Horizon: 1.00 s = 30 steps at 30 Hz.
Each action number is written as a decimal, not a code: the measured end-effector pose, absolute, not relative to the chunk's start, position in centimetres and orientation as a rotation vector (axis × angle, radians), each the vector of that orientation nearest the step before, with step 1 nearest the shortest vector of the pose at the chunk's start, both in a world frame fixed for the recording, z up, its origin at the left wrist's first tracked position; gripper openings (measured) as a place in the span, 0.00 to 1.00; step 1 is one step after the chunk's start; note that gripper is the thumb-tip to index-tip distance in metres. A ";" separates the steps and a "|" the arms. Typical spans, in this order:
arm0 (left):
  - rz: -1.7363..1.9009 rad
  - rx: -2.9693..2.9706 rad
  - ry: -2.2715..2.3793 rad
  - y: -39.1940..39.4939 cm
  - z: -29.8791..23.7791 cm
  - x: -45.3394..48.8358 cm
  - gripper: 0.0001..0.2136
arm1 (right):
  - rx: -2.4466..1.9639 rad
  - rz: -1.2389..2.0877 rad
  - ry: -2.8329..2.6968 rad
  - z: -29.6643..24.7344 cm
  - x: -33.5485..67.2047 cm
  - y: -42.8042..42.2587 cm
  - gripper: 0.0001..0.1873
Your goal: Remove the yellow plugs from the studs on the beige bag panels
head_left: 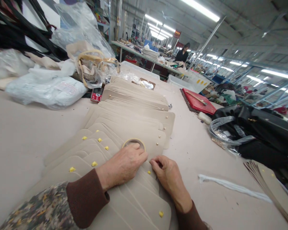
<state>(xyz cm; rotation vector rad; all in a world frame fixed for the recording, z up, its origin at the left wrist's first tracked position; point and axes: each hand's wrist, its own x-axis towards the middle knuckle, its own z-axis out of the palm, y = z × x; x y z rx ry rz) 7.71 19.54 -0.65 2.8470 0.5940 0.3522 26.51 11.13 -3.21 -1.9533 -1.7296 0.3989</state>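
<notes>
A long fanned row of beige leather flaps (132, 121) lies on the table, several marked with small yellow tabs (94, 164). My left hand (123, 166) is closed around a roll of tape (133, 142) resting on the flaps. Just beside it, my right hand (166, 174) presses down on a flap with its fingers curled in a pinch; what they hold is too small to make out.
Plastic bags (45, 89) and black straps are piled at the far left. A red tray (198, 101) and black bags (259, 127) lie at the right, a white strip (230, 185) and stacked beige sheets (271, 188) nearer. A person stands at a distant table (182, 54).
</notes>
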 end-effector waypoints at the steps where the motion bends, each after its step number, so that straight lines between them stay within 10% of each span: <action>1: 0.377 2.840 0.602 19.6 -0.7 7.7 0.07 | -1.950 0.415 -1.731 -3.1 26.5 11.1 0.10; 7: 0.630 2.719 0.493 19.7 -1.6 7.6 0.10 | -1.899 0.603 -1.778 -2.4 27.4 11.1 0.21; 16: 0.731 2.636 0.529 19.2 -2.0 7.9 0.23 | -1.405 0.318 -1.628 -1.9 26.3 11.1 0.09; 30: 0.684 2.599 0.602 19.1 -2.2 8.3 0.07 | -1.415 -0.101 -1.764 -2.7 24.6 11.9 0.09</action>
